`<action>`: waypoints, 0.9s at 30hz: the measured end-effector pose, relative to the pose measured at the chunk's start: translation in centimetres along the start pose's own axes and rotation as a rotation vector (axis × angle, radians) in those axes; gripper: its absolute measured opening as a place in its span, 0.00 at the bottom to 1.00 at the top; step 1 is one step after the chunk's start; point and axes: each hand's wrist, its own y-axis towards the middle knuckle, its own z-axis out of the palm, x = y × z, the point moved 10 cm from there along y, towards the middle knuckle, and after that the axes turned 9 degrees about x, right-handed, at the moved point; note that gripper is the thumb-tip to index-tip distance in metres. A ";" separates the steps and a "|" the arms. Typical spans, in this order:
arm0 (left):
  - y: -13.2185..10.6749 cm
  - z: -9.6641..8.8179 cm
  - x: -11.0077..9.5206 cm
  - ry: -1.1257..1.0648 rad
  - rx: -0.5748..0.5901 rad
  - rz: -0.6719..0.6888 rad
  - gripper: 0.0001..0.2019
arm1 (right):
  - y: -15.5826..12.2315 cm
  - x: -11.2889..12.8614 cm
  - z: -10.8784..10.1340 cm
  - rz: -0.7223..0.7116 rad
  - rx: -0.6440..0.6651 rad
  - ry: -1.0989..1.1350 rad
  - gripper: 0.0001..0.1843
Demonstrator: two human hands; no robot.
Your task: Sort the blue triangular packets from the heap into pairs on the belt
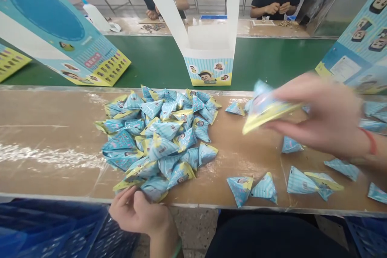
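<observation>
My right hand (320, 113) is raised over the right part of the table, smeared by motion, with a blue-and-yellow pyramid-shaped packet (266, 109) pinched between thumb and fingers. At the table's front edge, my left hand (142, 211) has curled fingers against the lowest packets of a heap; whether it grips one is hidden. That heap of similar packets (163, 145) covers the middle of the table. More packets lie scattered to the right, including a packet (240, 189) near the front edge and a striped packet (300, 180) under my right hand's side.
Beyond the brown tabletop (45, 137) runs a green belt (151, 56) carrying an open white-handled box (210, 70) and printed cartons (99, 64) at left and right. Two people work across it, near a white bottle (96, 16). Blue crates (45, 225) stand below my table.
</observation>
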 end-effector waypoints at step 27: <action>-0.2 0.1 -0.1 0.039 0.041 0.053 0.05 | 2.8 7.4 23.3 -0.318 0.754 0.033 0.16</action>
